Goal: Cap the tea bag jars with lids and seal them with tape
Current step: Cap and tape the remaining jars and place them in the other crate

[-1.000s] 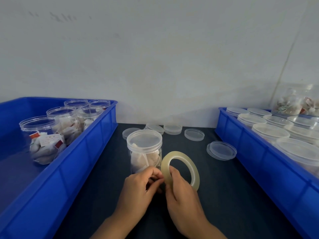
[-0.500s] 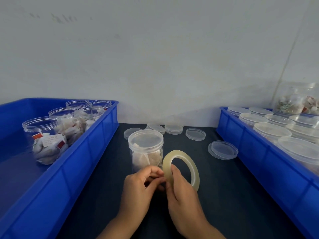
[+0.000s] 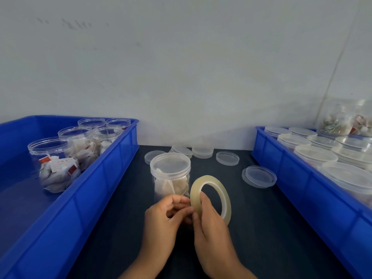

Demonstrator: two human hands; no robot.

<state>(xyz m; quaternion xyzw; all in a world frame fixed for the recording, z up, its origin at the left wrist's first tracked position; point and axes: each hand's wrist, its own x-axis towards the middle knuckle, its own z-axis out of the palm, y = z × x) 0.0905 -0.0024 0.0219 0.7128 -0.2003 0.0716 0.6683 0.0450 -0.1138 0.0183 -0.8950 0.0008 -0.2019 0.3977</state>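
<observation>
A clear jar of tea bags (image 3: 171, 179) stands upright on the dark table, with a clear lid (image 3: 170, 165) on top. Just in front and to its right I hold a ring of clear tape (image 3: 211, 196) on edge. My right hand (image 3: 211, 228) grips the ring from below, thumb through the hole. My left hand (image 3: 165, 216) pinches at the ring's left rim with curled fingers; whether a free tape end lies between them I cannot tell.
A blue bin (image 3: 84, 198) on the left holds several open jars of tea bags (image 3: 54, 164). A blue bin (image 3: 314, 188) on the right holds several lidded jars (image 3: 316, 156). Loose lids (image 3: 259, 176) lie on the table behind the jar, near the wall.
Both hands and the tape ring stay almost where they were; the fingers of my left hand shift slightly at the ring's rim. The view has drifted a little.
</observation>
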